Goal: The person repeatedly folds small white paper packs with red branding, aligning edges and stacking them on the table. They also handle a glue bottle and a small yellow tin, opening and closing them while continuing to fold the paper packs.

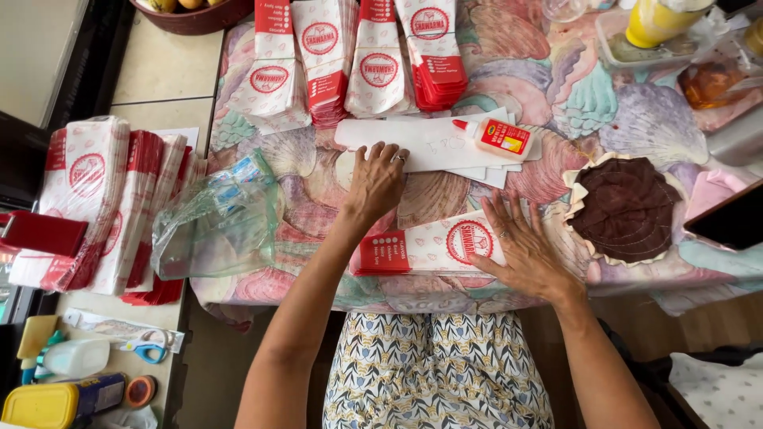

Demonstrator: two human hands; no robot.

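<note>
Paper sleeve (433, 246): lying flat at the counter's near edge, white, red end.
Sleeve bundles (350, 56): fanning along the far edge.
Glue bottle (497, 137): lying on white sheets, red-yellow label.

fruit bowl (195, 17) cut off above

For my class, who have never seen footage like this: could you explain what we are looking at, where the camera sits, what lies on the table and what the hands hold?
There is no machine here. A person wears one camera on the head, so the single picture looks straight down at their own two bare hands.

The left hand rests, fingers spread, on a strip of flat white paper sheets. A small glue bottle with a red cap lies on those sheets. The right hand presses flat on a red and white paper bag lying near the table edge. Neither hand grips anything.

Around them, on a shell-patterned tablecloth: stacks of similar bags at the far side, a crumpled clear plastic bag and a round brown quilted mat.
</note>
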